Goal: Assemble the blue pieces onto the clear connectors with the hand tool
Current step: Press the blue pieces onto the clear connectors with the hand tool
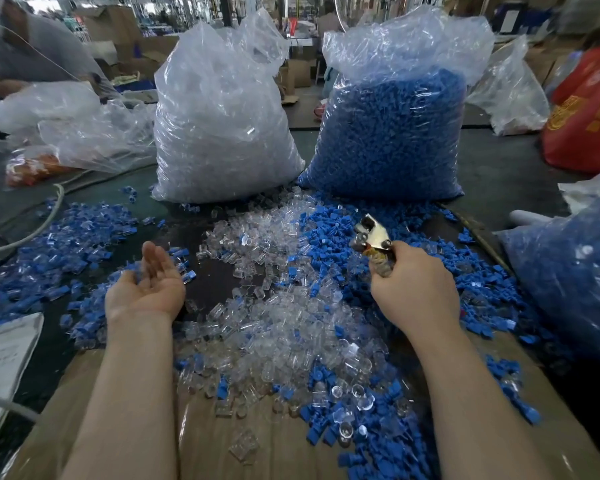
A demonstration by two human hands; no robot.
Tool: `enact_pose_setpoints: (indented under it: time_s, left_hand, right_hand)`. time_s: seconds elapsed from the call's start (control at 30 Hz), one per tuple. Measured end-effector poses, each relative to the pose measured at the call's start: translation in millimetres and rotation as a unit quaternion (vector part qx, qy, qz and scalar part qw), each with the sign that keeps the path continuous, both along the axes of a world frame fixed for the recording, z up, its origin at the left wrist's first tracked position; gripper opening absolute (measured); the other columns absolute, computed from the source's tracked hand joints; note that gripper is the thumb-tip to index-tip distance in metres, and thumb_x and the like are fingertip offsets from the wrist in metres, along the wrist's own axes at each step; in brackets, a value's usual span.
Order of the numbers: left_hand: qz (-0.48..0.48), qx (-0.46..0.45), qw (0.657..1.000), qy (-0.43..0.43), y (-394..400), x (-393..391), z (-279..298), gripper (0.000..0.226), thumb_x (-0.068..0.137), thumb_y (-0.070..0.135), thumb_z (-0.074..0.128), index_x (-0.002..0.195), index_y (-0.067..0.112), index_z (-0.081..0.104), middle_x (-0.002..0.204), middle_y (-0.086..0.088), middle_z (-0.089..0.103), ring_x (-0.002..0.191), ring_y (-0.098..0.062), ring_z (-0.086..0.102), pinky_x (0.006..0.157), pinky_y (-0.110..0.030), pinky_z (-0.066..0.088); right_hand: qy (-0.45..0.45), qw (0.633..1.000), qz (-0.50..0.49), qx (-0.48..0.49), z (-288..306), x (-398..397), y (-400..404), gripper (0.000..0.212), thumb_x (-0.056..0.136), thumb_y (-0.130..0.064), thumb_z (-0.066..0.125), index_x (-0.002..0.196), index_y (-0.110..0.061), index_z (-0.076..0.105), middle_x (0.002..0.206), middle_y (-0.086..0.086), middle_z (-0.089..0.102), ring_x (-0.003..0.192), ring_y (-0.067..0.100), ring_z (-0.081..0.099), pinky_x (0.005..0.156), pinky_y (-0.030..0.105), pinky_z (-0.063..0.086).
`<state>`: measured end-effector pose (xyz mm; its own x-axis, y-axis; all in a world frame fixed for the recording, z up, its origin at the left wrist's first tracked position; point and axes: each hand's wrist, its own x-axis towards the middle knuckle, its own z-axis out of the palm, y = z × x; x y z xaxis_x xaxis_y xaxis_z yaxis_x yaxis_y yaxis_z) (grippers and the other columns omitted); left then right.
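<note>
The head view shows loose blue pieces [329,233] and clear connectors [278,327] heaped on the worktop [499,168], too many to count. Two big bags stand behind. The left hand [148,284] lies palm up, fingers straight, holding nothing. The right hand [413,285] grips the hand tool [373,233]; its handle is hidden.

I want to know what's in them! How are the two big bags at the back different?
The left bag is full of clear pieces, so it looks whitish and see-through; the right bag is packed with blue pieces and looks solid blue. The left bag's top plastic stands tall in a peak, while the right bag's top spreads wide and crumpled. Both are clear plastic, open at the top, and stand upright side by side on the table.
</note>
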<state>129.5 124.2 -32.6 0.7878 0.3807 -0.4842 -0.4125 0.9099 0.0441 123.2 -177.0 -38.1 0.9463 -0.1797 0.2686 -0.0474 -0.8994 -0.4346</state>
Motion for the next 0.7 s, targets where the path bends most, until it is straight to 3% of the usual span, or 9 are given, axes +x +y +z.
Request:
enact_pose_setpoints:
  time_s: [0.1,0.17,0.27,0.33,0.4,0.5,0.7]
  left_hand:
    - [0.003,0.018,1.0,-0.005,-0.2,0.6,-1.5,0.039,0.106,0.028,0.037,0.11,-0.006,0.056,0.089,-0.015,0.072,0.073,-0.022,0.072,0.051,-0.029,0.057]
    - [-0.026,0.068,0.997,0.008,-4.0,1.2,-0.5,0.039,0.105,0.031,0.041,0.105,-0.003,0.059,0.088,-0.01,0.071,0.073,-0.018,0.071,0.057,-0.025,0.057]
    - [-0.113,0.218,0.969,0.026,-13.8,0.4,5.4,0.029,0.101,0.034,0.048,0.094,0.011,0.065,0.078,0.001,0.07,0.071,-0.008,0.066,0.063,-0.02,0.053]
    - [-0.175,0.338,0.924,0.038,-23.4,-0.8,11.0,0.024,0.099,0.033,0.052,0.089,0.017,0.067,0.072,0.007,0.07,0.064,-0.004,0.064,0.06,-0.017,0.052]
    - [-0.212,0.47,0.854,0.067,-34.8,-1.2,15.3,0.018,0.097,0.03,0.057,0.089,0.018,0.068,0.069,0.008,0.069,0.06,-0.003,0.062,0.058,-0.017,0.051]
    - [-0.235,0.646,0.718,0.106,-48.4,-2.2,16.3,0.008,0.093,0.021,0.064,0.091,0.016,0.069,0.069,0.007,0.07,0.063,-0.007,0.059,0.059,-0.02,0.05]
    - [-0.272,0.852,0.415,0.167,-66.9,-2.8,7.5,0.011,0.087,0.017,0.07,0.082,0.026,0.068,0.083,0.006,0.07,0.076,-0.012,0.064,0.07,-0.029,0.052]
  right_hand:
    - [0.016,1.0,0.016,-0.021,-0.9,0.1,-0.1,0.013,0.087,-0.032,0.058,0.08,-0.024,0.05,0.068,-0.007,0.051,0.061,0.018,0.046,0.051,0.03,0.031]
    - [0.026,0.998,0.039,-0.036,-2.0,-0.4,0.3,0.018,0.086,-0.031,0.058,0.075,-0.024,0.046,0.068,-0.007,0.051,0.06,0.016,0.045,0.049,0.029,0.027]
    - [0.043,0.994,0.083,-0.055,-3.8,-0.1,4.1,0.014,0.084,-0.031,0.058,0.076,-0.024,0.048,0.068,-0.007,0.053,0.061,0.017,0.048,0.049,0.029,0.029]
    - [0.054,0.991,0.108,-0.065,-5.1,0.4,9.0,0.009,0.084,-0.029,0.057,0.079,-0.024,0.052,0.07,-0.007,0.054,0.063,0.019,0.05,0.049,0.029,0.029]
    - [0.061,0.988,0.119,-0.081,-5.9,1.2,13.4,0.009,0.083,-0.03,0.058,0.079,-0.024,0.053,0.071,-0.007,0.054,0.062,0.017,0.048,0.048,0.028,0.028]
    - [0.064,0.986,0.122,-0.095,-6.5,2.2,17.6,0.011,0.083,-0.03,0.06,0.078,-0.025,0.052,0.073,-0.007,0.054,0.062,0.016,0.048,0.05,0.029,0.03]
    - [0.08,0.987,0.112,-0.087,-7.6,2.0,19.4,0.008,0.084,-0.028,0.059,0.082,-0.025,0.052,0.076,-0.005,0.056,0.067,0.023,0.051,0.057,0.034,0.034]
